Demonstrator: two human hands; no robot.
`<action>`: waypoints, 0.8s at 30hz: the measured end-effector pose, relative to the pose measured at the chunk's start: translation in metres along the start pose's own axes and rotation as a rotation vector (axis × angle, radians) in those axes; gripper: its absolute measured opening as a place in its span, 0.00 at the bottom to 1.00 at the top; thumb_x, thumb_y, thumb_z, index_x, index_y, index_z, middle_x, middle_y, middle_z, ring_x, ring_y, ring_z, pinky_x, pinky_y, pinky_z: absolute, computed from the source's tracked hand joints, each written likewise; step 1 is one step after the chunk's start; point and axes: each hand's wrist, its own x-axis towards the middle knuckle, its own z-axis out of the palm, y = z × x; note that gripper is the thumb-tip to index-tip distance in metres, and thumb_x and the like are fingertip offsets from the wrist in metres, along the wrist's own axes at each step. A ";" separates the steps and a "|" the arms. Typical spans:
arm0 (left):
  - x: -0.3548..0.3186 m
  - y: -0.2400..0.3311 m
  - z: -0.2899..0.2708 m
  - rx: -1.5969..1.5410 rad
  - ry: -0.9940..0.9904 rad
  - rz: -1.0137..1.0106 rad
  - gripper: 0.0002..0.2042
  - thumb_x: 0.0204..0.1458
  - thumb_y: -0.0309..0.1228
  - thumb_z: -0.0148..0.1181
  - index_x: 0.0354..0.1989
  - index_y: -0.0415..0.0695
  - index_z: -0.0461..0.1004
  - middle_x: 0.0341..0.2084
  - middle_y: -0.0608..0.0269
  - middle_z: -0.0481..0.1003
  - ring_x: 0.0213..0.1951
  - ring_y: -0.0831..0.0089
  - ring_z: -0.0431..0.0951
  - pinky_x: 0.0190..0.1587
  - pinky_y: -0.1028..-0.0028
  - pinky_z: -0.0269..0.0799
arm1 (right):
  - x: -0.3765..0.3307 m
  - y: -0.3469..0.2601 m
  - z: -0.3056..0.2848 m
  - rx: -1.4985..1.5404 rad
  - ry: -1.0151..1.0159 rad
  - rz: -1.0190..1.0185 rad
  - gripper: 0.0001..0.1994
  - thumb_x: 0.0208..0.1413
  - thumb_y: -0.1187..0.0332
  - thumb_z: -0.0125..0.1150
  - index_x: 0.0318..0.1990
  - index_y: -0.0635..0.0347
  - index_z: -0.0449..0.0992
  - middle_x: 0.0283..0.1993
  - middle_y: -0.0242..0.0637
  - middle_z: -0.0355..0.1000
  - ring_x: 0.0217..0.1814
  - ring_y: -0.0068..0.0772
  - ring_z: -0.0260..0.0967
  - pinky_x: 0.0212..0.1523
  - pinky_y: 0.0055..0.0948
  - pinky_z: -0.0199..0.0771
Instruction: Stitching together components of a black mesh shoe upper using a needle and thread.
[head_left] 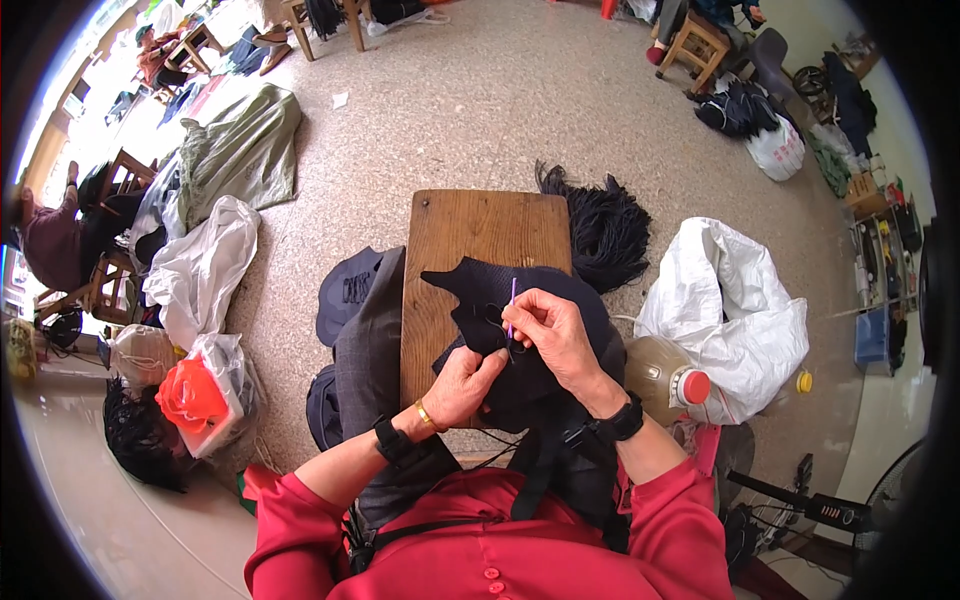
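- Holding a thin purple hook stick (pixel 512 305), the right hand (pixel 556 335) pinches it between thumb and fingers, so its grip is clenched on the stick.
- The stick stands almost upright, and its low end is hidden by the fingers where it meets the cloth.
- The cloth is a black knitted piece with pointy corners (pixel 480 300). It lies on the near half of a brown wooden board (pixel 480 225) that serves as the surface, right in front of the person.
- The left hand (pixel 465 385) sits just under the right one. Its grip is clenched on the lower part of the black knitted piece, with the fingers curled into the cloth.
- The two hands are very close, almost touching.
- Both wrists wear black bands, and the left wrist also has a thin gold bangle (pixel 424 416).
- The sleeves are red.
- A grey folded cloth (pixel 375 340) hangs off the left side of the board.
- A bunch of black tassel threads (pixel 605 225) lies on the speckled floor just past the board's far right corner.
- A big white plastic sack (pixel 735 310) sits on the floor to the right.
- A brownish plastic jug with a red cap (pixel 665 380) lies on its side between the sack and the right arm.
- A bright orange thing in a clear bag (pixel 195 395) rests on the floor to the left.
- Another white bag (pixel 205 265) lies behind it, farther off.
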 end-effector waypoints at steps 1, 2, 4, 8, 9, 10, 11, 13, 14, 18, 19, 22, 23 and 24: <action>0.000 0.001 0.002 0.000 -0.001 -0.001 0.15 0.68 0.35 0.50 0.34 0.37 0.77 0.22 0.77 0.74 0.23 0.88 0.71 0.21 0.79 0.65 | 0.000 0.002 0.001 -0.005 0.011 -0.024 0.09 0.64 0.67 0.63 0.32 0.58 0.74 0.26 0.22 0.69 0.28 0.10 0.64 0.29 0.15 0.64; 0.000 0.002 0.006 -0.020 0.038 0.010 0.19 0.67 0.37 0.50 0.29 0.35 0.76 0.17 0.72 0.73 0.18 0.82 0.73 0.18 0.77 0.68 | 0.000 0.003 0.003 -0.010 0.022 -0.048 0.09 0.64 0.68 0.63 0.32 0.58 0.73 0.26 0.22 0.69 0.28 0.10 0.64 0.29 0.15 0.65; 0.000 0.007 0.011 -0.040 0.078 0.019 0.22 0.67 0.38 0.49 0.24 0.33 0.74 0.12 0.66 0.72 0.14 0.77 0.75 0.16 0.75 0.70 | -0.001 0.004 0.005 -0.091 0.046 -0.110 0.09 0.65 0.68 0.62 0.32 0.59 0.73 0.26 0.22 0.69 0.28 0.10 0.64 0.29 0.15 0.65; 0.001 0.009 0.014 -0.123 0.080 0.005 0.18 0.66 0.37 0.49 0.30 0.34 0.74 0.12 0.66 0.71 0.13 0.77 0.74 0.16 0.74 0.70 | -0.001 0.004 0.010 -0.286 0.125 -0.291 0.11 0.65 0.68 0.62 0.32 0.63 0.71 0.23 0.28 0.69 0.24 0.15 0.64 0.26 0.23 0.66; 0.001 0.009 0.013 -0.112 0.061 -0.012 0.17 0.66 0.37 0.49 0.32 0.35 0.74 0.13 0.66 0.71 0.13 0.77 0.74 0.16 0.74 0.70 | -0.001 0.003 0.011 -0.337 0.141 -0.319 0.11 0.65 0.68 0.61 0.32 0.64 0.71 0.22 0.29 0.68 0.24 0.16 0.64 0.25 0.24 0.66; -0.001 0.009 0.013 -0.112 0.063 -0.012 0.17 0.66 0.37 0.49 0.32 0.35 0.74 0.13 0.66 0.71 0.13 0.77 0.74 0.16 0.74 0.70 | -0.001 0.004 0.013 -0.336 0.139 -0.319 0.11 0.65 0.68 0.61 0.32 0.64 0.71 0.22 0.29 0.68 0.24 0.16 0.64 0.25 0.24 0.66; -0.003 0.009 0.015 -0.069 0.070 0.010 0.17 0.66 0.37 0.49 0.32 0.35 0.74 0.13 0.66 0.71 0.13 0.77 0.74 0.16 0.74 0.69 | -0.001 0.005 0.014 -0.340 0.146 -0.316 0.11 0.65 0.68 0.61 0.32 0.64 0.71 0.22 0.30 0.68 0.24 0.17 0.65 0.25 0.24 0.66; -0.004 0.011 0.016 -0.029 0.074 0.032 0.17 0.66 0.37 0.49 0.31 0.35 0.74 0.13 0.67 0.71 0.13 0.77 0.74 0.16 0.73 0.68 | 0.000 0.008 0.015 -0.346 0.156 -0.311 0.11 0.65 0.68 0.60 0.32 0.64 0.70 0.22 0.31 0.68 0.24 0.18 0.65 0.25 0.25 0.66; -0.004 0.013 0.016 -0.004 0.085 0.040 0.17 0.66 0.36 0.50 0.30 0.34 0.73 0.12 0.63 0.70 0.12 0.73 0.73 0.16 0.71 0.65 | 0.002 0.009 0.015 -0.315 0.151 -0.281 0.11 0.66 0.69 0.59 0.31 0.64 0.71 0.22 0.30 0.68 0.24 0.17 0.65 0.25 0.24 0.65; -0.001 0.011 0.023 0.097 0.214 0.241 0.15 0.62 0.31 0.54 0.26 0.32 0.71 0.11 0.46 0.67 0.12 0.54 0.71 0.17 0.61 0.59 | 0.008 0.018 0.015 -0.168 0.148 -0.169 0.11 0.65 0.70 0.59 0.29 0.64 0.71 0.22 0.27 0.68 0.24 0.14 0.63 0.26 0.21 0.64; -0.002 0.009 0.023 0.097 0.215 0.241 0.15 0.62 0.31 0.54 0.26 0.32 0.71 0.11 0.46 0.67 0.12 0.54 0.71 0.17 0.61 0.59 | 0.008 0.020 0.016 -0.169 0.147 -0.169 0.11 0.65 0.70 0.59 0.29 0.64 0.71 0.22 0.27 0.68 0.24 0.14 0.63 0.26 0.21 0.64; -0.003 0.007 0.026 0.282 0.245 0.248 0.16 0.60 0.30 0.55 0.22 0.31 0.70 0.14 0.39 0.66 0.17 0.44 0.71 0.18 0.57 0.58 | 0.008 0.025 0.017 -0.087 0.181 -0.129 0.12 0.65 0.70 0.59 0.28 0.64 0.71 0.23 0.25 0.68 0.25 0.12 0.62 0.26 0.20 0.63; -0.002 0.008 0.027 0.281 0.248 0.279 0.16 0.60 0.30 0.56 0.22 0.31 0.71 0.15 0.38 0.67 0.18 0.44 0.72 0.19 0.57 0.58 | 0.008 0.027 0.017 -0.052 0.193 -0.123 0.12 0.64 0.70 0.59 0.28 0.64 0.71 0.23 0.25 0.68 0.25 0.12 0.62 0.26 0.20 0.63; -0.001 0.009 0.027 0.282 0.255 0.308 0.16 0.60 0.31 0.56 0.22 0.31 0.71 0.16 0.38 0.68 0.20 0.44 0.73 0.19 0.57 0.59 | 0.009 0.027 0.017 -0.014 0.203 -0.117 0.12 0.64 0.70 0.59 0.28 0.64 0.71 0.23 0.25 0.68 0.24 0.12 0.62 0.26 0.20 0.63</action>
